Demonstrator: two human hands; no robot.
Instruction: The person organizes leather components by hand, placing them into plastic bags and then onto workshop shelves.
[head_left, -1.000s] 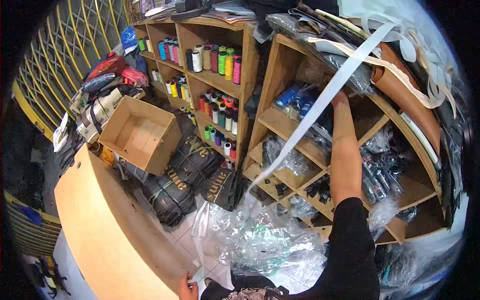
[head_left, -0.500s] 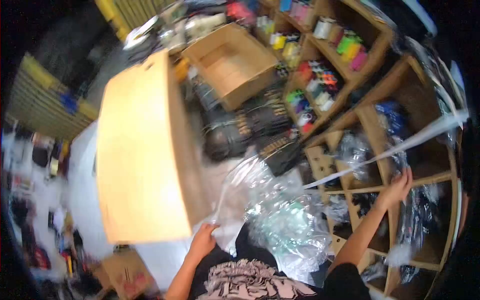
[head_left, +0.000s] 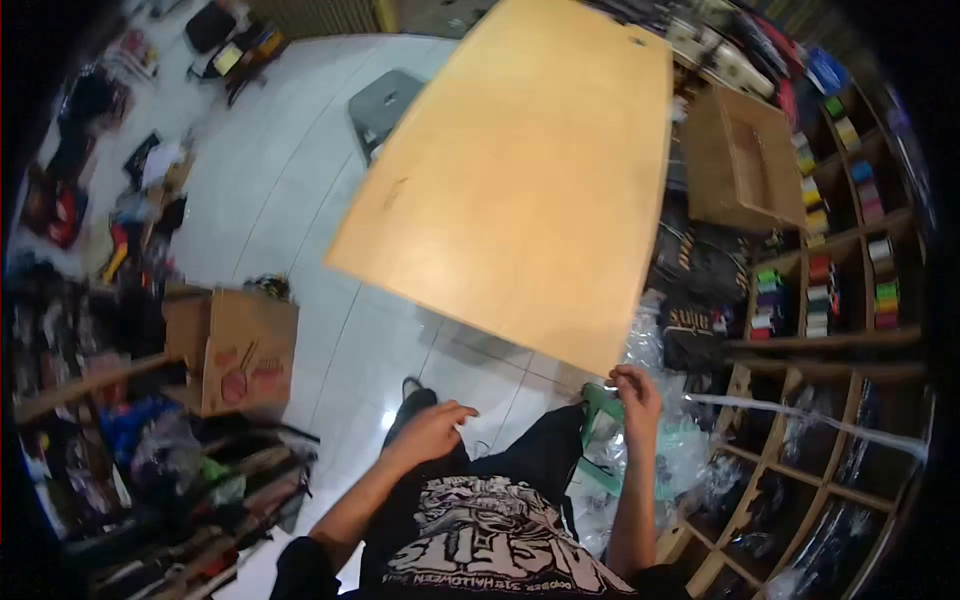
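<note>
My left hand (head_left: 430, 436) is over my lap, fingers loosely bent and slightly apart, with nothing visible in it. My right hand (head_left: 638, 392) is raised at the near right corner of a light wooden tabletop (head_left: 510, 190). Its fingers are curled together, the tips at or very near that corner; whatever they pinch is too small to make out. Below and beside this hand, clear plastic wrapping (head_left: 675, 460) lies in a crumpled heap, with a green item (head_left: 602, 415) by my leg.
Wooden cubbies (head_left: 800, 450) with plastic-wrapped goods line the right, crossed by a pale strip (head_left: 810, 415). Thread spools (head_left: 818, 295) fill shelves above. A wooden box (head_left: 740, 160) stands beyond the tabletop. On the left are a cardboard box (head_left: 250, 350), a cluttered rack and a grey stool (head_left: 385, 105).
My view has swung left. My left hand has let go of the clear plastic film. My right hand has come back from the cubbies to the tabletop's corner.
</note>
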